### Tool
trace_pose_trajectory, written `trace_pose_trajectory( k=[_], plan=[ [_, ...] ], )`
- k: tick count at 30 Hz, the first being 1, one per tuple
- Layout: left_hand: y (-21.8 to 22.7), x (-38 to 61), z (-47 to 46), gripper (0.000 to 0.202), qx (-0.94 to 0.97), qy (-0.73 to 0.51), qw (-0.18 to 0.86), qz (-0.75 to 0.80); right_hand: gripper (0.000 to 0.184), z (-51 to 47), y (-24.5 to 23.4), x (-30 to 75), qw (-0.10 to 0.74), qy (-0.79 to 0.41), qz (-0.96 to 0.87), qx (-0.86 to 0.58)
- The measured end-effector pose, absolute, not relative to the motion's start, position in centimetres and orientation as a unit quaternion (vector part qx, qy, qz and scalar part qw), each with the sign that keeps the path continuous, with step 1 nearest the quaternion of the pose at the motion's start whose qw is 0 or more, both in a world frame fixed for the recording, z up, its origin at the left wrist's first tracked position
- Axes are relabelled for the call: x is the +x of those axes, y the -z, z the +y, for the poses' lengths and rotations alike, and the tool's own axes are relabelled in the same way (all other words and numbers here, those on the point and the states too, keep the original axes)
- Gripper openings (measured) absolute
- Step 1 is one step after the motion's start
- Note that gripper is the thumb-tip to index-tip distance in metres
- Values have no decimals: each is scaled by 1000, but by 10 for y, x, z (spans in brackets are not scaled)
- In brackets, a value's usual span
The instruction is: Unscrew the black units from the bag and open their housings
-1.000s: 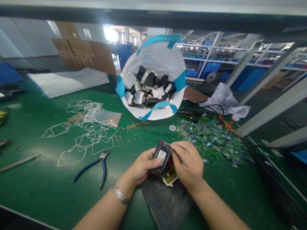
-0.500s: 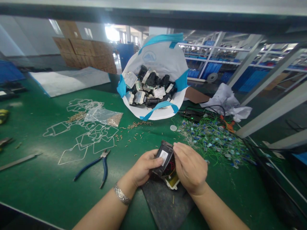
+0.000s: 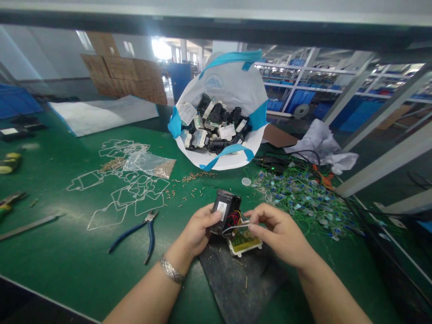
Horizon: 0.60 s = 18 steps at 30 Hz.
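Observation:
My left hand [image 3: 200, 228] is wrapped round a black plastic housing [image 3: 227, 202] with a white label, tilted with its open side to the right. Red, yellow and black wires [image 3: 233, 218] run from inside it to a green-yellow circuit board [image 3: 243, 243] in a white cover, which hangs open just below. Between thumb and fingers, my right hand [image 3: 275, 229] pinches a thin pale sealing gasket [image 3: 236, 227] that stretches to the housing's rim. Beneath both hands lies a dark mat [image 3: 236, 288] with a few small screws on it.
Behind stands a white bag [image 3: 236, 81] holding several similar housings. Blue-handled pliers [image 3: 150, 234], loose gasket loops [image 3: 108, 216], a screw packet [image 3: 151, 165] and scattered screws [image 3: 199, 176] lie left and ahead. Green wire seals [image 3: 303, 193] are heaped at right, near a metal post [image 3: 388, 153].
The cover with the circuit board has swung further open from the housing. My right hand has drawn back to the right, and the pale gasket now shows stretched from its fingers.

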State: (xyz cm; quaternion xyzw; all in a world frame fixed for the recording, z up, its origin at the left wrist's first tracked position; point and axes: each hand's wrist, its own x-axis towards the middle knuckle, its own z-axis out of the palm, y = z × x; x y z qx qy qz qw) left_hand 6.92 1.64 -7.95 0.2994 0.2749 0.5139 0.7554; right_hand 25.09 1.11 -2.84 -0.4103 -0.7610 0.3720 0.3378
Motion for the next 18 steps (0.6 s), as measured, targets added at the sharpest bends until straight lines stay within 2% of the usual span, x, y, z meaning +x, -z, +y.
trace_pose_trajectory(
  k=[4,9,11,13,16,18],
  plan=[
    [80,70,17,35,278,-551,742,260,18,8,12,266,98,-318,-834,-441],
    [79,69,17,39,253,-581,730,254,31,5,17,262,-74,-210,-814,-537],
    [77,66,17,38,239,-589,731,250,24,7,24,257,-107,-156,-781,-595],
    [77,61,17,36,224,-597,732,239,31,11,32,253,-110,-139,-761,-625],
    [77,58,17,33,203,-602,739,222,72,16,43,250,-90,-147,-763,-623],
    [79,57,17,31,195,-598,750,205,93,20,52,249,-49,-168,-775,-608]
  ],
)
